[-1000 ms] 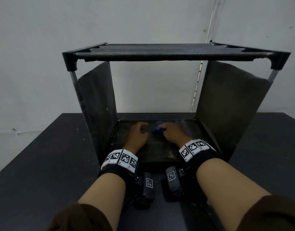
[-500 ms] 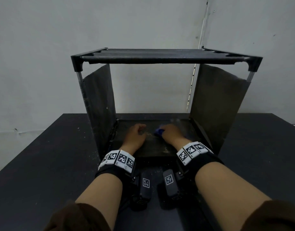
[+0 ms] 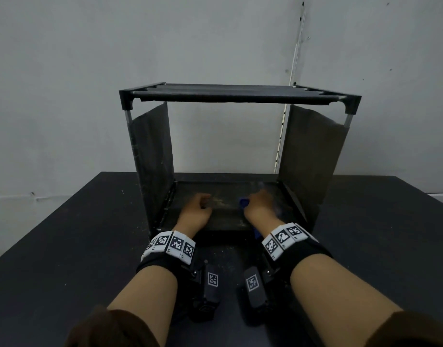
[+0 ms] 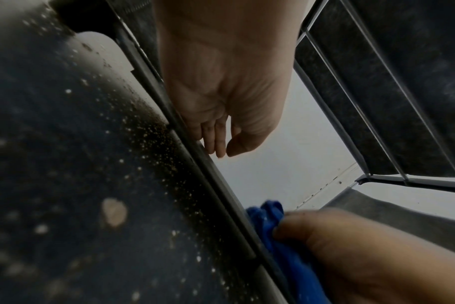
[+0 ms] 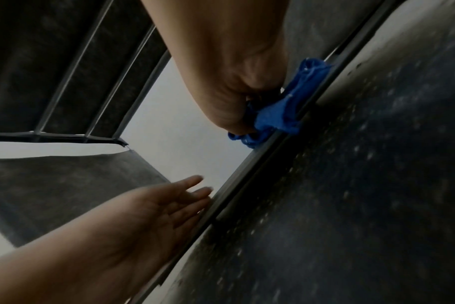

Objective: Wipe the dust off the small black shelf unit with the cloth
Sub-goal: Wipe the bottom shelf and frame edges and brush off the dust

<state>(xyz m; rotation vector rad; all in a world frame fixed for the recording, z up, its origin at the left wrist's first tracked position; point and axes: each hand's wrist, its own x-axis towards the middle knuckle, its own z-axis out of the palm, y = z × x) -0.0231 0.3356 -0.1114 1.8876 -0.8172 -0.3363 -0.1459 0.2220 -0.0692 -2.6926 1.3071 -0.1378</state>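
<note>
The small black shelf unit [image 3: 240,95] stands on a dark table, with fabric side panels and a dusty bottom shelf [image 3: 225,196]. My right hand [image 3: 261,205] grips a bunched blue cloth [image 3: 243,203] and presses it onto the bottom shelf, right of centre. The right wrist view shows that cloth [image 5: 278,115] squeezed between the fingers against the shelf's front rail. My left hand [image 3: 196,209] rests on the bottom shelf at the left. In the left wrist view its fingers [image 4: 216,142] lie nearly straight and hold nothing. Brown dust specks lie between the hands.
The dark table [image 3: 78,246] carries scattered crumbs and dust in front of the unit [image 4: 153,131]. A pale wall rises close behind, with a thin white strip [image 3: 288,116] running down it. There is free table surface on both sides of the unit.
My right hand has slid the cloth to the right along the bottom shelf, widening the gap to the left hand. The head view has pulled back, so the unit looks smaller.
</note>
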